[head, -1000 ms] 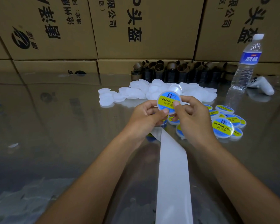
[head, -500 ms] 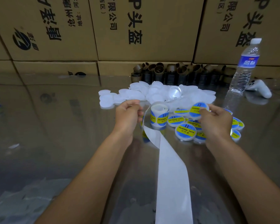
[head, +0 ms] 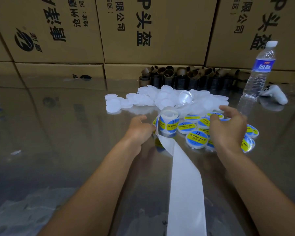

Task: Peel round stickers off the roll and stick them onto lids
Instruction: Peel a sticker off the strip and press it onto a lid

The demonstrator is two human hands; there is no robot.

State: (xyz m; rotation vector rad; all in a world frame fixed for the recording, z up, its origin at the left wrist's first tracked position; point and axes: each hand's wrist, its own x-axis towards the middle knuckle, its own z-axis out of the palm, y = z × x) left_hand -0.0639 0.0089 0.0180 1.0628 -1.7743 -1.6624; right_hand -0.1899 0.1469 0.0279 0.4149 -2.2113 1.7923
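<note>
Head view: left hand [head: 140, 131] is pinching backing liner [head: 182, 167] left of sticker roll [head: 169, 122]; right hand [head: 228, 132] is hovering unclenched over labelled lids [head: 197, 137].

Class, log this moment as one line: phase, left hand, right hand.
phase: between lids | left hand: pinches backing strip beside sticker roll | right hand: hovers over labelled lids

Glossy table [head: 58, 133], sticker roll [head: 169, 123] mid-table, plain white lids [head: 160, 97] heaped at 12 o'clock, labelled lids [head: 197, 137] at 3, backing strip [head: 184, 184] trailing to 6, water bottle [head: 260, 72] at 2.
</note>
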